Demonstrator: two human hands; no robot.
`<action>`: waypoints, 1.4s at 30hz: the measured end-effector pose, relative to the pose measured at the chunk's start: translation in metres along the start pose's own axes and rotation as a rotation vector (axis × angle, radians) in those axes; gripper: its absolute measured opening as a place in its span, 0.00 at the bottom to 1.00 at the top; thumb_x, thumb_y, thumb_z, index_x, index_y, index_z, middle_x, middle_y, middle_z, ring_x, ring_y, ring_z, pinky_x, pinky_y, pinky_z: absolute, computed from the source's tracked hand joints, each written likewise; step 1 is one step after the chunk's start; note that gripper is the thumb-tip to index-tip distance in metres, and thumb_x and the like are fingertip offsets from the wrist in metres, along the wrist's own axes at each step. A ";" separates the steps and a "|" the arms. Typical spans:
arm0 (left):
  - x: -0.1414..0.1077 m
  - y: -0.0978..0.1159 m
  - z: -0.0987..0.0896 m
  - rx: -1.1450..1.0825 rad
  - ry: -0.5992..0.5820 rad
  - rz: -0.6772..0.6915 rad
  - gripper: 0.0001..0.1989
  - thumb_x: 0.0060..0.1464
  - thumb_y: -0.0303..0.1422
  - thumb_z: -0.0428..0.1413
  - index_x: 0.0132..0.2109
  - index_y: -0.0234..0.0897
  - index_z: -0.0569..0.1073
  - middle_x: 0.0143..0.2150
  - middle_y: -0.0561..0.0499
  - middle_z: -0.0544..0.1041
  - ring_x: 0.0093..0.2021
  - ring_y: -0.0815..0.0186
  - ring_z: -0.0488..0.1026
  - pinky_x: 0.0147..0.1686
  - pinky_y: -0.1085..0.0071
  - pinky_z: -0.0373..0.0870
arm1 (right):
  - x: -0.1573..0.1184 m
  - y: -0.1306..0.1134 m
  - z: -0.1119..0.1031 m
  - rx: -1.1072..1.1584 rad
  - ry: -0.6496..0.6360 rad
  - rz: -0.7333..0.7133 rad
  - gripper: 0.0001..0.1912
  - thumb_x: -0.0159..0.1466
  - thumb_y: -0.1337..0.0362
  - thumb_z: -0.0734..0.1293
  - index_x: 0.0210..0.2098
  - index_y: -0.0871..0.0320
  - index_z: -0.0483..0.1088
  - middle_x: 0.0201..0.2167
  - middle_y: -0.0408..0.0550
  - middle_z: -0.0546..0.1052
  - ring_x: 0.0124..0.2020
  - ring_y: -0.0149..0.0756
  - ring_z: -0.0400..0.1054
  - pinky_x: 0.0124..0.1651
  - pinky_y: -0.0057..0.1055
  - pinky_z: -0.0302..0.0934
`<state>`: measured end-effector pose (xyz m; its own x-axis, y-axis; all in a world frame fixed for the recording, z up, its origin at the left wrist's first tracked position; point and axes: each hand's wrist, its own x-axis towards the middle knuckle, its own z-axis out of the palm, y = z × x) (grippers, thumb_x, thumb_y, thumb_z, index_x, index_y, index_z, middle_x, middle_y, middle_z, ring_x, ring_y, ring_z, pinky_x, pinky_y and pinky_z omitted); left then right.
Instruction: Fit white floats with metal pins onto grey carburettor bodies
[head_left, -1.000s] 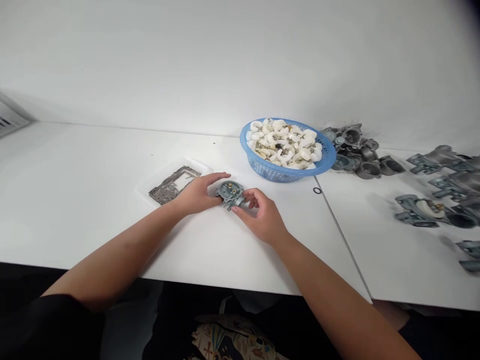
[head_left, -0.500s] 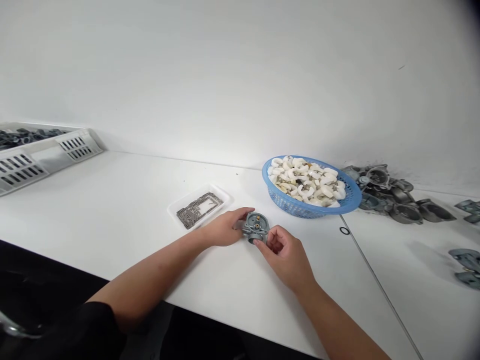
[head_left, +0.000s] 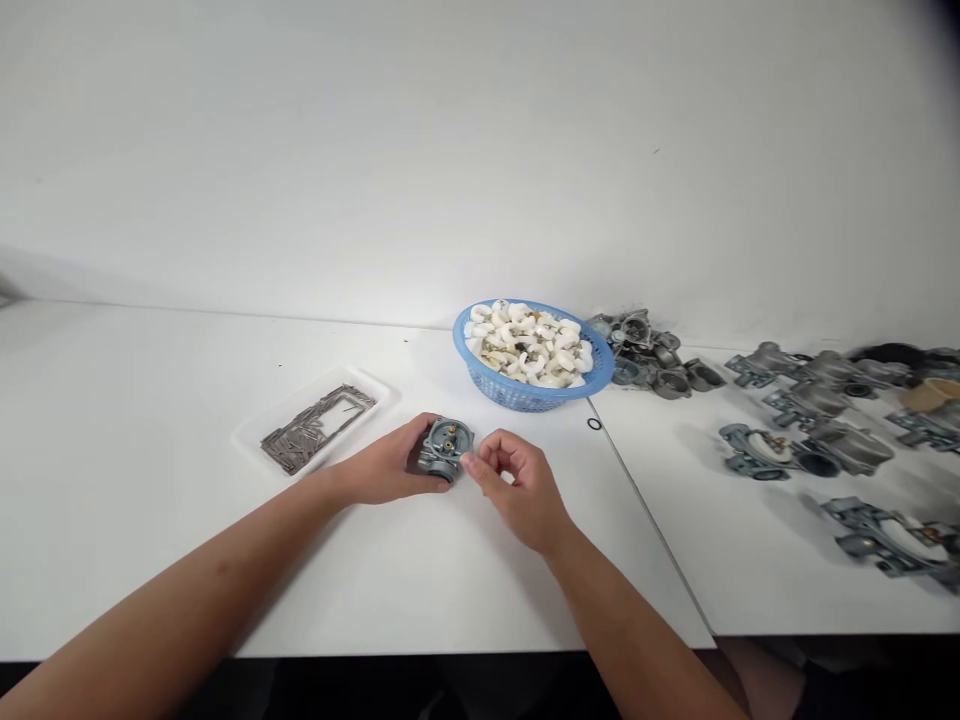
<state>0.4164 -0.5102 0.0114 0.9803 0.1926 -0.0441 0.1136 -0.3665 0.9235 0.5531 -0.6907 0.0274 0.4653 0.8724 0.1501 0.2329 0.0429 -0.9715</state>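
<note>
We hold one grey carburetor body point(head_left: 445, 449) on the near white table point(head_left: 150, 500): left hand point(head_left: 386, 468) curled around it, right hand point(head_left: 521, 487) pinching beside it. One blue basket point(head_left: 525, 392) sits farther right.

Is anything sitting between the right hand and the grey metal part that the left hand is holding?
Nothing visible. The left hand grips the metal part on the white table. The right hand is just to its right, fingers at its edge; the pictures do not settle contact.
</note>
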 end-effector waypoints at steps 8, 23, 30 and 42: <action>0.004 0.002 0.004 0.307 0.159 0.044 0.35 0.57 0.50 0.60 0.65 0.39 0.62 0.60 0.38 0.71 0.58 0.47 0.70 0.56 0.53 0.71 | 0.033 -0.070 -0.042 -0.342 0.183 -0.466 0.12 0.67 0.59 0.69 0.30 0.57 0.67 0.27 0.42 0.69 0.30 0.31 0.64 0.35 0.28 0.60; 0.013 -0.002 0.008 0.495 0.279 -0.076 0.37 0.55 0.60 0.56 0.63 0.42 0.64 0.62 0.41 0.69 0.62 0.45 0.65 0.59 0.52 0.68 | 0.119 -0.026 -0.110 -1.080 0.174 0.190 0.22 0.57 0.49 0.73 0.46 0.54 0.78 0.42 0.49 0.79 0.47 0.47 0.71 0.57 0.46 0.55; 0.016 0.000 0.010 0.566 0.315 -0.131 0.39 0.55 0.60 0.55 0.63 0.39 0.62 0.62 0.40 0.69 0.62 0.45 0.63 0.59 0.50 0.64 | 0.133 -0.022 -0.103 -1.142 0.176 0.218 0.14 0.61 0.51 0.71 0.40 0.54 0.77 0.37 0.48 0.79 0.43 0.47 0.71 0.56 0.49 0.54; 0.009 0.003 0.006 0.567 0.320 -0.130 0.33 0.53 0.58 0.58 0.58 0.45 0.67 0.49 0.46 0.77 0.53 0.47 0.69 0.52 0.54 0.63 | 0.060 -0.028 -0.084 -0.970 0.431 -0.620 0.12 0.70 0.60 0.61 0.47 0.54 0.74 0.34 0.47 0.78 0.36 0.40 0.71 0.60 0.45 0.55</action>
<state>0.4261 -0.5151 0.0112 0.8664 0.4964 0.0545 0.3809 -0.7275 0.5706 0.6464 -0.6807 0.0794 0.2507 0.5931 0.7651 0.9680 -0.1468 -0.2034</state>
